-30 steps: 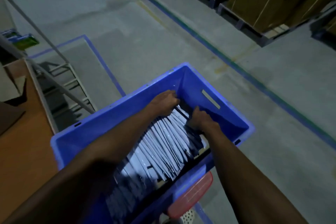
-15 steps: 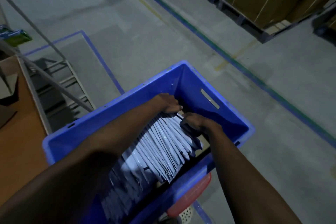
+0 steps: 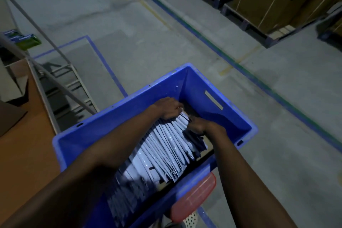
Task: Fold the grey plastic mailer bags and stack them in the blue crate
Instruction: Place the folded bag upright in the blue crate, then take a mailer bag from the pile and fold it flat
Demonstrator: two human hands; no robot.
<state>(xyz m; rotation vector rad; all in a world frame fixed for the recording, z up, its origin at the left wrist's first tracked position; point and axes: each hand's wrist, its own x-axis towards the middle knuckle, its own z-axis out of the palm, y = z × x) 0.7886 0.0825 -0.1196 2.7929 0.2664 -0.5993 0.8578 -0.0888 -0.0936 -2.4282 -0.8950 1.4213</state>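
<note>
1. Head view: the blue crate (image 3: 159, 82) enclosed both hands' fingers.
2. The grey mailer bags (image 3: 166, 151) stood in a row inside it, under the fingers.
3. The left hand (image 3: 168, 107) curled its fingers over the row's far end.
4. The right hand (image 3: 201, 127), just beside, gripped the same bags.

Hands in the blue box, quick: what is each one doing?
Left hand: closed, gripping the mailer bags.
Right hand: closed, gripping the same bags.

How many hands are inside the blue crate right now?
2. The left hand grips the far end of the grey mailer bags in the blue crate; the right hand pinches them just beside it.
</note>
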